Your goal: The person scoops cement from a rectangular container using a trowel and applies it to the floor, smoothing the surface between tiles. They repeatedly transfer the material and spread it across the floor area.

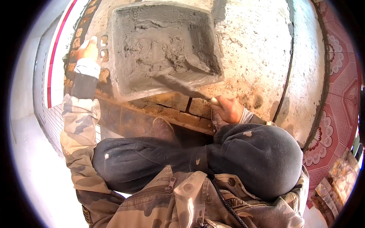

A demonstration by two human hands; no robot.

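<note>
Grey mortar (159, 41) is lying in a shallow, rectangular tray (142, 93), spreading unevenly and rising into a small ridge toward the tray's near right corner. We are clasping a trowel (178, 84) in our right hand (230, 109), the fingers closing around its handle just outside the tray's near rim, right of the middle. The smeared blade is slanting across that rim, its tip pointing into the tray; whether the tip is touching the mortar, we are unable to tell. Our left hand (89, 51) is reaching forward on the tray's left side, apart from its wall, over a row of bricks (103, 76); whether it is gripping anything, we are unable to tell. Brickwork (175, 102) is showing along the tray's near side, while dark trousers (258, 155) are covering our bent legs, nearer to us than the tray. A camouflage sleeve (80, 129) is covering our left arm, left of and nearer than the tray. A rough, pale slab (258, 49) is extending to the tray's right, with red patterned tiles (344, 98) curving past it, farther right of the tray.
</note>
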